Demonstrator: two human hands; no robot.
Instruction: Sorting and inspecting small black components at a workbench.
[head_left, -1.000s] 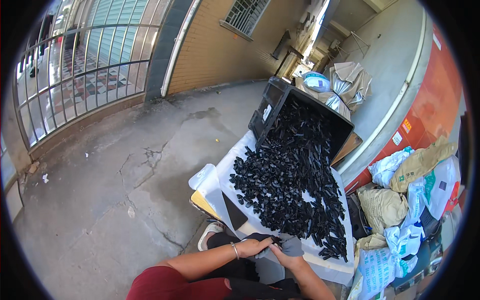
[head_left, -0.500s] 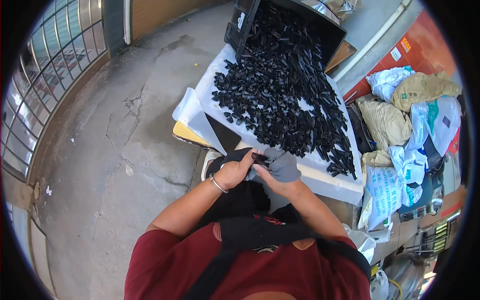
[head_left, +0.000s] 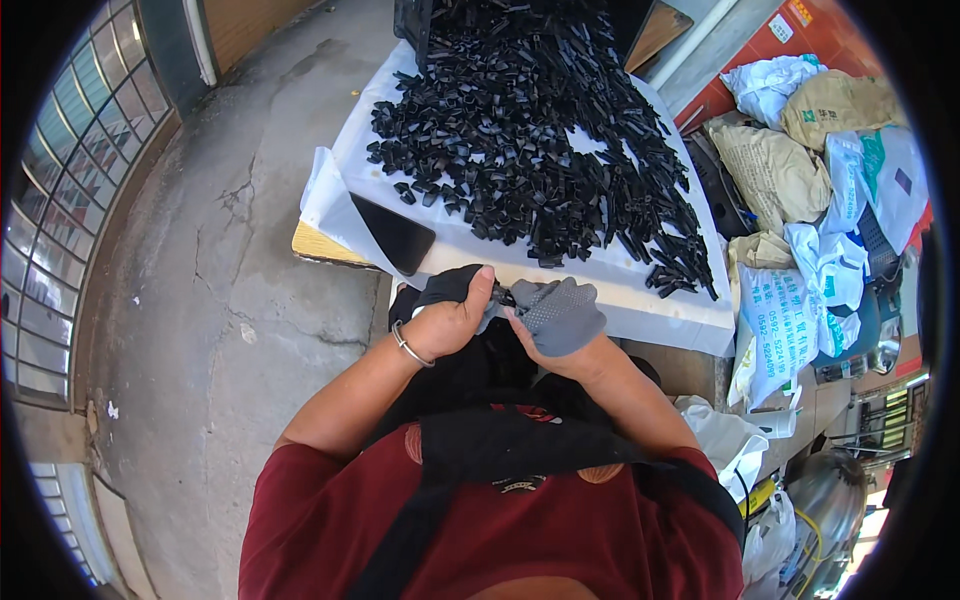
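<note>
Just short of a white-sheeted worktop (head_left: 660, 322) strewn with short black slivers (head_left: 545, 165), the fingers of a grey-gloved right hand (head_left: 560, 318) pinch a small black piece (head_left: 507, 298), which a slackened hold could drop, beside a dark-gloved left hand (head_left: 450, 313) whose grip cannot be told.

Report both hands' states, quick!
Left hand, partly under black fabric: curled; whether closed on anything cannot be told.
Right hand, in grey dotted fabric glove: curled; likewise cannot be told.

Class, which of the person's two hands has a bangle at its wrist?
The left hand: a silver bangle circles its wrist. No bangle shows at the wrist of the right hand.
</note>
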